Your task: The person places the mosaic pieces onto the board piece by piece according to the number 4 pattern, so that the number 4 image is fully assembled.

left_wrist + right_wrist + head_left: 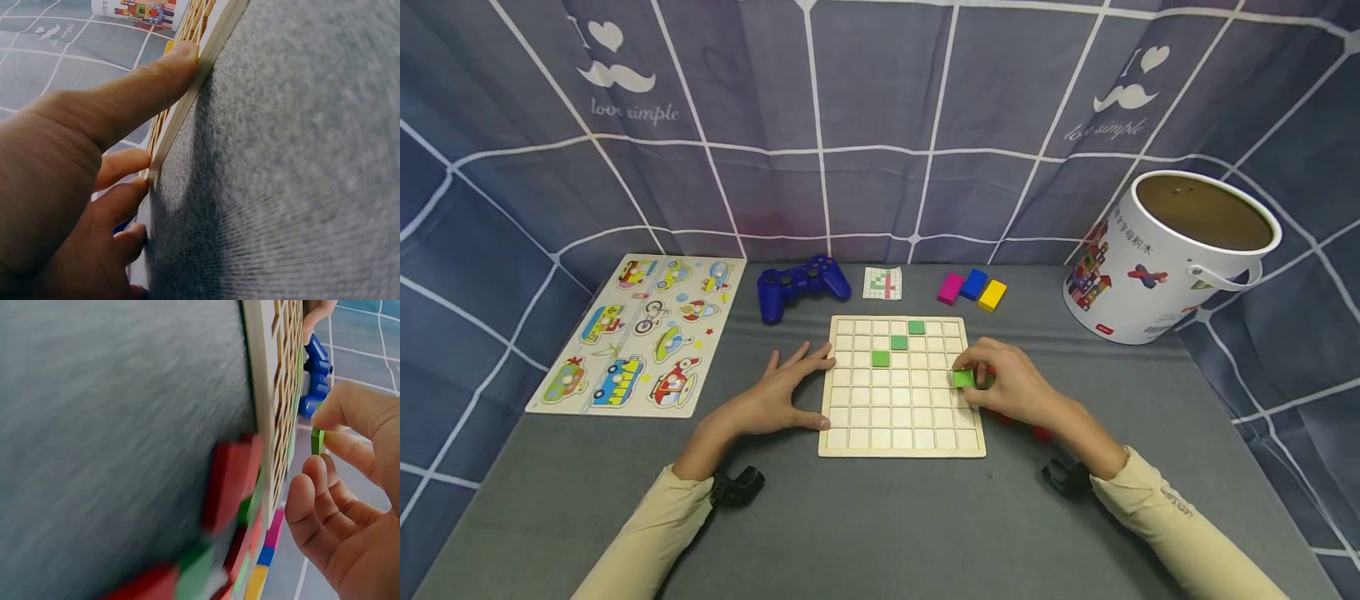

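Observation:
A pale wooden grid board (pixel 901 418) lies flat in the middle, with three green tiles (pixel 881 358) set on a diagonal in its upper cells. My left hand (pixel 775 398) rests against the board's left edge, fingers spread, thumb and fingertips touching the side. Over the right edge, my right hand (pixel 1011 379) pinches another green tile (pixel 962 378) between thumb and finger. The right wrist view shows that tile (pixel 317 439) raised off the grid. Beneath the right hand, red blocks (pixel 231 481) and green ones lie beside the board, mostly hidden from the head view.
Behind the board lie a small pattern card (pixel 882 283), a blue game controller (pixel 802 286) and pink, blue and yellow blocks (pixel 974 284). A vehicle picture puzzle board (pixel 640 337) is at left. A white bucket (pixel 1150 258) stands at the back right.

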Motion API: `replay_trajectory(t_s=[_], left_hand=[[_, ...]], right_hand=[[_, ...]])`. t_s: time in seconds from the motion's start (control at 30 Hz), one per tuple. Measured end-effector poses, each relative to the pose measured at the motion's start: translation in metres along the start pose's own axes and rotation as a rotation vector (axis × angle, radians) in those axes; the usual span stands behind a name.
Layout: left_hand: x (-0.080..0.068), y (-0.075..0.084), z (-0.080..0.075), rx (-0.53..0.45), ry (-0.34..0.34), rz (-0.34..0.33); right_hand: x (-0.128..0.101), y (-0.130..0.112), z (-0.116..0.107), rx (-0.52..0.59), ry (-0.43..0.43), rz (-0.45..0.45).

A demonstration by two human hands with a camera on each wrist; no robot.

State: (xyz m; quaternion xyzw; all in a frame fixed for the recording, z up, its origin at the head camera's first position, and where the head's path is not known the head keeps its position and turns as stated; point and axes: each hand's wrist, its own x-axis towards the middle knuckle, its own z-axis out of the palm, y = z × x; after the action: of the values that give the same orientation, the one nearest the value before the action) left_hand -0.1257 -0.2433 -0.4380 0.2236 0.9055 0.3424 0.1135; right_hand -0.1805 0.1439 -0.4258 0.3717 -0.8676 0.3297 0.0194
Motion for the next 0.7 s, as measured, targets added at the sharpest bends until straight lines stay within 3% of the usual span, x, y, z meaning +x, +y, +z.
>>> replay_trajectory(t_s=[0.43,0.7], left_hand=[[-0.001,0.0,0.0,-0.004,0.006,0.011],[0.0,0.0,0.0,0.014,-0.003,0.006]], right_hand=[[0.052,-0.027,0.037,0.012,-0.109,-0.014],[0.076,-0.039,0.055,-0.004,-0.189,-0.067]])
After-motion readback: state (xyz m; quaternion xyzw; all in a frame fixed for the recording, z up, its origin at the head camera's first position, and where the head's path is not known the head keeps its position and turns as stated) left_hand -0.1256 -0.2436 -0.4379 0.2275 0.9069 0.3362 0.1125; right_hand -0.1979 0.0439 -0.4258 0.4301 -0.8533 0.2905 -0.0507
